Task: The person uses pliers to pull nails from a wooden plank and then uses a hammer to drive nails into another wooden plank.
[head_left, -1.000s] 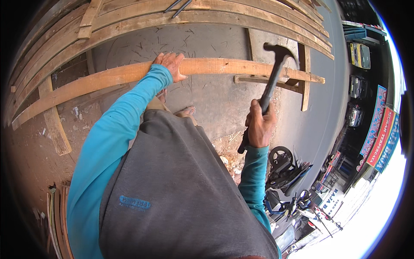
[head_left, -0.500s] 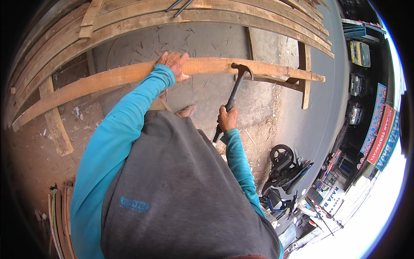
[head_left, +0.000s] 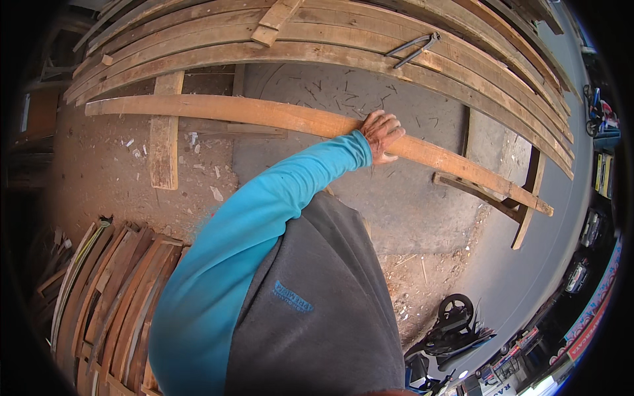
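My left hand (head_left: 381,136) grips a long, light-brown wooden plank (head_left: 264,113), its fingers curled over the far edge. The plank spans two crosswise timbers, one at the left (head_left: 164,145) and one at the right (head_left: 529,198). My right hand is out of view, and so is the hammer. Beyond the plank, several weathered boards (head_left: 330,56) run side by side. On them rest dark metal pincers (head_left: 415,49) and a short wooden piece (head_left: 277,21).
Bent nails (head_left: 343,98) litter the grey ground past the plank. A stack of wood pieces (head_left: 115,284) stands at the lower left. Near the lower right is a parked motorbike (head_left: 452,330); a road (head_left: 502,290) with vehicles runs along the right.
The view has swung left, bringing more of the wood stack into sight. My right hand and the hammer have left the picture. My left hand still grips the plank.
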`<action>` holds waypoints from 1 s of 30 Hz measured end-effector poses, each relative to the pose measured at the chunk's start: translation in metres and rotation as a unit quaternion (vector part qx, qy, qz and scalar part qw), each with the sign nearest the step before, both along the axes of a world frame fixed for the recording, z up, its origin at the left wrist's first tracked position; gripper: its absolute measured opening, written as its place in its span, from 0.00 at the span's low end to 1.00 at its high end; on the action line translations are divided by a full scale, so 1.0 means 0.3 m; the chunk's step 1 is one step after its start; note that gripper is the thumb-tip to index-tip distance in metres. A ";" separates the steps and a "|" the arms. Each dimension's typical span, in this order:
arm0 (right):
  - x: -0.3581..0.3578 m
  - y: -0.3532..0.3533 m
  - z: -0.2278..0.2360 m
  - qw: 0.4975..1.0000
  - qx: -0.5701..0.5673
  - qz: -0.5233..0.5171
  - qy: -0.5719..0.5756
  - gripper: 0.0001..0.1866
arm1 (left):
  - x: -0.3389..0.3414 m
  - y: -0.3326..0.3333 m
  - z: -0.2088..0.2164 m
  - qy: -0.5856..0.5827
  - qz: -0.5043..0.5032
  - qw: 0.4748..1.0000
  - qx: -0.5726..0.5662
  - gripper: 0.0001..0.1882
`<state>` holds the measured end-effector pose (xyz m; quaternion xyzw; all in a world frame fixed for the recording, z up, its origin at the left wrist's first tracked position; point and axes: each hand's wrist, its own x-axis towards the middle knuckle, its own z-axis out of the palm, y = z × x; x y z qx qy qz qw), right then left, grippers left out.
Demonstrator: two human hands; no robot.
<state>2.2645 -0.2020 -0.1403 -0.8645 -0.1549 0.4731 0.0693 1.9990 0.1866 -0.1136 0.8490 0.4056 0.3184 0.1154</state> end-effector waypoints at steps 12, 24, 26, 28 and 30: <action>-0.165 -0.560 -0.307 0.995 0.000 0.095 0.034 0.28 | -0.672 -1.026 -0.027 0.096 0.155 0.825 -0.535 0.21; -0.980 -0.211 0.183 0.927 0.186 0.323 -0.024 0.25 | -1.457 -1.243 0.189 -0.094 0.307 0.889 -0.325 0.13; -1.242 -0.046 0.393 0.903 0.256 0.343 -0.022 0.21 | -1.658 -1.096 0.307 -0.053 0.307 0.922 -0.231 0.15; -1.522 0.087 0.558 0.883 0.330 0.332 0.016 0.17 | -1.949 -0.975 0.301 -0.030 0.327 0.931 -0.157 0.22; -1.774 0.177 0.645 0.871 0.369 0.317 0.074 0.14 | -2.252 -0.876 0.223 0.037 0.340 0.933 -0.113 0.38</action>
